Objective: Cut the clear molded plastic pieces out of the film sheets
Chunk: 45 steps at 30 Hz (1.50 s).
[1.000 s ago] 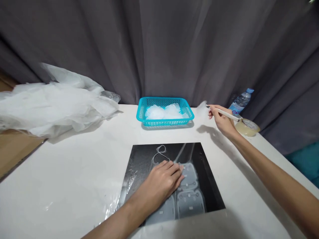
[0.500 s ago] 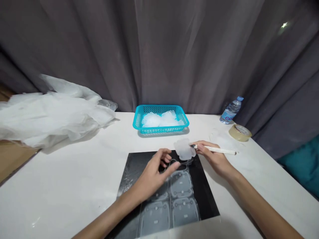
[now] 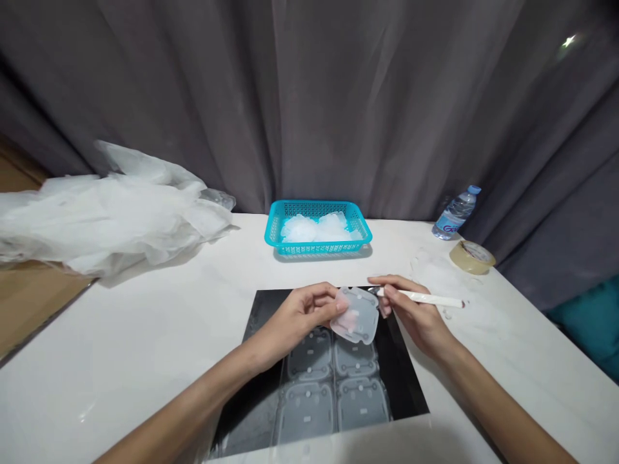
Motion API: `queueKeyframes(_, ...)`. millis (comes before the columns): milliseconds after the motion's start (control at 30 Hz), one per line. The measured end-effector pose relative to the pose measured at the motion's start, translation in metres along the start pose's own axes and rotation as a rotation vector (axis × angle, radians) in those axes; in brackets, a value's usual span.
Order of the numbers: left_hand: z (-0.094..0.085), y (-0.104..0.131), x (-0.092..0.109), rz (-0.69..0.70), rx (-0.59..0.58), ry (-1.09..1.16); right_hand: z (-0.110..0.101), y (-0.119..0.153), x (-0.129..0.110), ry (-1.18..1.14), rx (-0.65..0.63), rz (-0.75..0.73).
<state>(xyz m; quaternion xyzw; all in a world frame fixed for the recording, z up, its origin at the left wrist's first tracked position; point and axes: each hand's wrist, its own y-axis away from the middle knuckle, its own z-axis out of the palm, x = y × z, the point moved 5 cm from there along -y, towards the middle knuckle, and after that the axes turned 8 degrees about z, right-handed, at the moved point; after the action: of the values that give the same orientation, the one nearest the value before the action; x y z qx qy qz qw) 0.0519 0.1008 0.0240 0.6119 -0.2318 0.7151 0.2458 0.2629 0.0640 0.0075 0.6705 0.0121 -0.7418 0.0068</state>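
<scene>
A thin, frosted plastic piece (image 3: 362, 317), squarish with rounded notched corners, is pinched at its left edge between the thumb and fingers of my left hand (image 3: 300, 320). My right hand (image 3: 420, 314) is closed around a slim white-handled tool (image 3: 432, 299) with a dark tip pointing left, close to the piece's upper right edge. Whether the tip touches the piece, I cannot tell. Under both hands lies a black mat (image 3: 405, 380). On it rests a clear sheet of similar moulded squares (image 3: 309, 409), partly covered by my left hand and the held piece.
A turquoise basket (image 3: 319, 247) holding frosted pieces stands at the back of the white table (image 3: 169, 341). A heap of translucent plastic (image 3: 126, 222) lies on the left, over cardboard (image 3: 43, 303). On the right are a water bottle (image 3: 457, 216) and a tape roll (image 3: 472, 258). A grey curtain (image 3: 324, 96) hangs behind.
My left hand has gone from open fingers to gripping the plastic piece, which was at my right hand. The piece has come lower and nearer; the right hand still holds the tool.
</scene>
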Motion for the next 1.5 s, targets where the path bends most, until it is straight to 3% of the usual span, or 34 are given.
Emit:
queueKeyframes(167,-0.005,0.0,0.003,-0.018,0.026,0.09,-0.011,0.002,-0.004,0.145,0.049,-0.013)
queueKeyframes(400,-0.007,0.002,0.0,-0.057,0.045,0.166,0.019,0.015,-0.018,0.397,-0.038,-0.068)
queueKeyframes(767,0.0,0.003,0.003,-0.059,-0.019,0.287,0.023,0.02,-0.018,0.277,-0.031,-0.049)
queueKeyframes(900,0.003,0.004,0.005,-0.05,-0.084,0.205,0.023,0.02,-0.019,0.269,-0.028,-0.064)
queueKeyframes(1500,-0.004,0.009,0.007,-0.052,-0.168,0.048,0.024,0.025,-0.03,0.35,-0.048,-0.178)
